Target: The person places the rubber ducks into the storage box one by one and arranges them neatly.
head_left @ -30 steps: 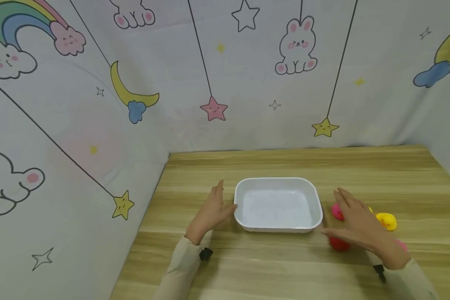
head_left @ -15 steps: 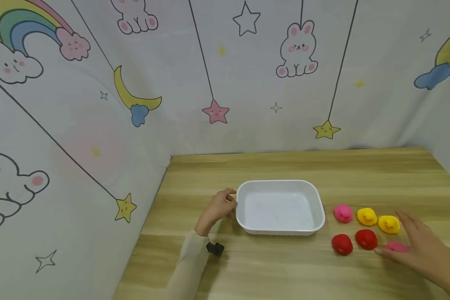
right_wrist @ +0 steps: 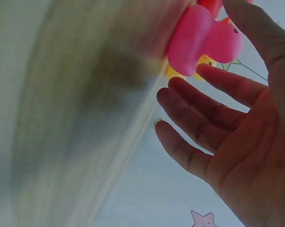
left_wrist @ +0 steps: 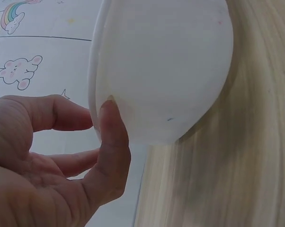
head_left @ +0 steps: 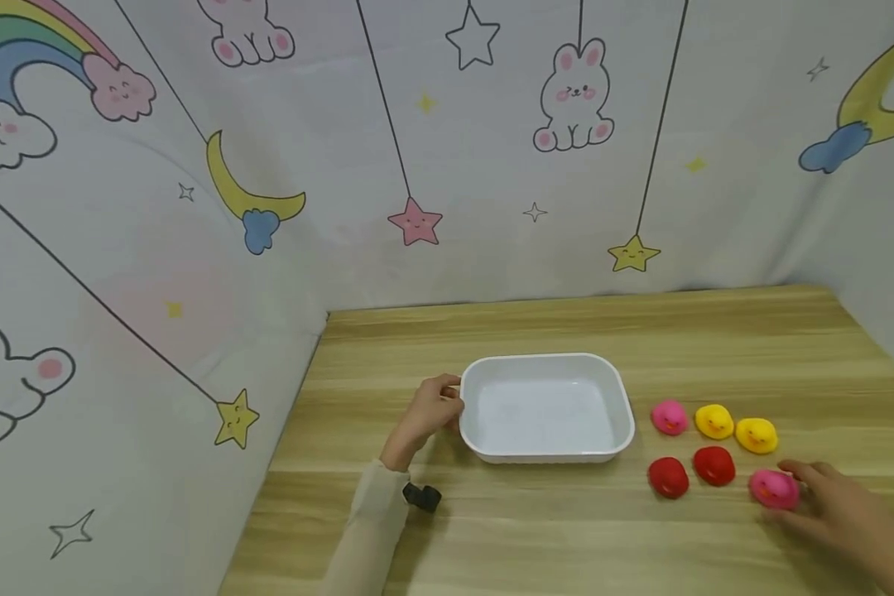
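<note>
"White first, at the far left. Held how?"

"By the left hand [head_left: 430, 411], with fingers curled at the left end: one fingertip on the outer wall, another at the rim, so gripping the tray [head_left: 547, 458] there."

"Stiff or soft?"

"Probably stiff plastic, light enough to slide at a nudge. Best taken by the rim, less so by the smooth wall."

"And further right?"

"On the bench [head_left: 536, 530], just past the tray: a first red toy [head_left: 669, 478] in front, a rear pink duck [head_left: 670, 417] behind. Next, a second red toy [head_left: 713, 465], a yellow duck [head_left: 715, 421] and another yellow duck [head_left: 757, 434]."

"And last?"

"A near pink duck [head_left: 774, 489]. Also on the bench, well apart from the tray, at the opening of the right hand [head_left: 834, 507]."

"Gripped?"

"Not by the look of the right wrist view: fingers loosely extended, not closed round the body. Touching or just beside? Cannot tell."

"And the feel?"

"Judging by the shiny, rounded shape, soft hollow rubber: very light, hardly fragile, perhaps a little slick. Pinch gently across the broad body, rather than by the small head."
</note>
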`<state>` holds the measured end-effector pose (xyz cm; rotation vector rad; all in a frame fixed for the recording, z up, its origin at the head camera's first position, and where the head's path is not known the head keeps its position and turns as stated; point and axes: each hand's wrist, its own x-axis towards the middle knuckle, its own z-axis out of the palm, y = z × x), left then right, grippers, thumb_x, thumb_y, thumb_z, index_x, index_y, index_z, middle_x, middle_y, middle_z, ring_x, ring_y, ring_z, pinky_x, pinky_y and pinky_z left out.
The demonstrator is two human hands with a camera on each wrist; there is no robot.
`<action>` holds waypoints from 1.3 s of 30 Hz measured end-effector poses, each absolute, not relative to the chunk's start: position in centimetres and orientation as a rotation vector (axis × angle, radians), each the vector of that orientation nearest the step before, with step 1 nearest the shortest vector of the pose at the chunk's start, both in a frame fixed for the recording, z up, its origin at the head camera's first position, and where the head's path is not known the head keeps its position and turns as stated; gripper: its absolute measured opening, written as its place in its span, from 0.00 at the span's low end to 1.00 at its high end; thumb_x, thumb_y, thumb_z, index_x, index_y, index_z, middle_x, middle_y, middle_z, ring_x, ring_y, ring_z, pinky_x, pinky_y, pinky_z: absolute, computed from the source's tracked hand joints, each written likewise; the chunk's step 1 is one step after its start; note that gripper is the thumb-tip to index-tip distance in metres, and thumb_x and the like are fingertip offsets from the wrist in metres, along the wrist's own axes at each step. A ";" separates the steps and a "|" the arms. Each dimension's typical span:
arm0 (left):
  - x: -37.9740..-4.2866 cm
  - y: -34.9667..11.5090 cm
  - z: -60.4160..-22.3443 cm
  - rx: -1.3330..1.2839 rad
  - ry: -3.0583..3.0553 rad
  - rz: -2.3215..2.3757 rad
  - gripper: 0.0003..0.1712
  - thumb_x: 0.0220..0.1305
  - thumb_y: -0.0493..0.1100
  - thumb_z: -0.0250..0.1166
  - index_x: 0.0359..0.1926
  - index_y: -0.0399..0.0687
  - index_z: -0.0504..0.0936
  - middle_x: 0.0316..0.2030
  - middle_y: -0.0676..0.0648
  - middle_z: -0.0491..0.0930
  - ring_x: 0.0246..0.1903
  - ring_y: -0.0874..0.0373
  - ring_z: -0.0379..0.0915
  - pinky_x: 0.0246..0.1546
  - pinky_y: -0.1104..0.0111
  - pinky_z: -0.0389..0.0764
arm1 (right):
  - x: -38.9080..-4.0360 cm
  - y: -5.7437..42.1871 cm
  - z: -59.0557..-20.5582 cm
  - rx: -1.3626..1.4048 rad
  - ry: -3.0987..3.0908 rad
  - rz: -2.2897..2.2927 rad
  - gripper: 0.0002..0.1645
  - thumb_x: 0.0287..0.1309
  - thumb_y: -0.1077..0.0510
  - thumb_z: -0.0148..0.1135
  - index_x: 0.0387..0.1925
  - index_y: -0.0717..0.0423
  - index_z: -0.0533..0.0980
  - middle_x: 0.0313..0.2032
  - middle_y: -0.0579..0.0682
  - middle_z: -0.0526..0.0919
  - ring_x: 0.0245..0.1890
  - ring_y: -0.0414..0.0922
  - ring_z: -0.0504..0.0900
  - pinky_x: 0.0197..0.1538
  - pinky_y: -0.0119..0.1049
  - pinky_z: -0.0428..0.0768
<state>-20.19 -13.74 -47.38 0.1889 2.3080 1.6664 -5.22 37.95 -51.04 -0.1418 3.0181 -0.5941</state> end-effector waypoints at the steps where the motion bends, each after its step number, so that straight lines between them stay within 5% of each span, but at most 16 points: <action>1: -20.2 -13.8 -47.4 0.189 2.298 1.671 0.31 0.56 0.27 0.56 0.63 0.21 0.70 0.38 0.37 0.75 0.26 0.53 0.75 0.26 0.57 0.88 | -5.3 37.9 -51.2 -0.120 3.004 -0.581 0.47 0.48 0.43 0.79 0.52 0.79 0.72 0.40 0.72 0.78 0.36 0.66 0.80 0.38 0.66 0.81; 6: -20.2 -13.6 -47.5 0.193 2.256 1.694 0.32 0.54 0.27 0.55 0.63 0.22 0.70 0.37 0.39 0.75 0.24 0.56 0.73 0.24 0.64 0.84 | -5.7 37.7 -51.8 -0.114 3.012 -0.563 0.43 0.52 0.42 0.76 0.49 0.78 0.74 0.36 0.67 0.79 0.34 0.60 0.81 0.36 0.61 0.83; 11: -19.9 -13.5 -47.6 0.187 2.276 1.683 0.32 0.53 0.27 0.55 0.62 0.23 0.71 0.37 0.40 0.74 0.23 0.58 0.73 0.21 0.67 0.83 | -6.3 37.3 -51.9 -0.278 3.102 -0.519 0.33 0.45 0.52 0.81 0.43 0.73 0.78 0.34 0.61 0.80 0.30 0.52 0.80 0.30 0.47 0.83; 16: -20.1 -13.3 -47.7 0.206 2.267 1.682 0.33 0.53 0.27 0.55 0.63 0.24 0.71 0.40 0.34 0.76 0.25 0.55 0.75 0.22 0.63 0.85 | -6.6 36.7 -50.4 -0.315 3.143 -0.537 0.39 0.36 0.57 0.83 0.46 0.77 0.74 0.32 0.61 0.81 0.28 0.51 0.79 0.29 0.42 0.81; 23: -20.2 -13.5 -47.8 0.203 2.237 1.720 0.33 0.50 0.24 0.54 0.62 0.21 0.71 0.41 0.31 0.75 0.26 0.54 0.75 0.22 0.66 0.84 | -7.9 35.4 -48.3 -0.486 3.198 -0.882 0.36 0.28 0.65 0.84 0.46 0.66 0.79 0.33 0.45 0.83 0.29 0.29 0.71 0.26 0.28 0.75; 28: -20.1 -13.6 -47.6 0.184 2.216 1.750 0.33 0.50 0.22 0.54 0.62 0.21 0.71 0.40 0.34 0.73 0.28 0.54 0.75 0.21 0.70 0.83 | -9.4 33.7 -46.4 -0.605 3.128 -1.107 0.34 0.30 0.66 0.84 0.46 0.57 0.82 0.39 0.34 0.79 0.33 0.32 0.73 0.32 0.25 0.76; 33: -20.0 -13.6 -47.6 0.185 2.209 1.751 0.33 0.50 0.22 0.54 0.62 0.21 0.70 0.41 0.34 0.73 0.29 0.54 0.75 0.23 0.67 0.85 | -10.8 31.3 -44.2 -0.717 3.031 -1.158 0.34 0.35 0.65 0.82 0.49 0.48 0.81 0.40 0.35 0.79 0.36 0.34 0.75 0.34 0.27 0.78; 39: -20.1 -13.6 -47.6 0.227 2.219 1.736 0.33 0.50 0.23 0.56 0.62 0.20 0.70 0.42 0.33 0.73 0.29 0.53 0.75 0.23 0.62 0.86 | -13.1 27.7 -42.4 -0.931 2.918 -1.221 0.34 0.35 0.66 0.81 0.50 0.49 0.80 0.39 0.36 0.81 0.36 0.36 0.76 0.34 0.31 0.81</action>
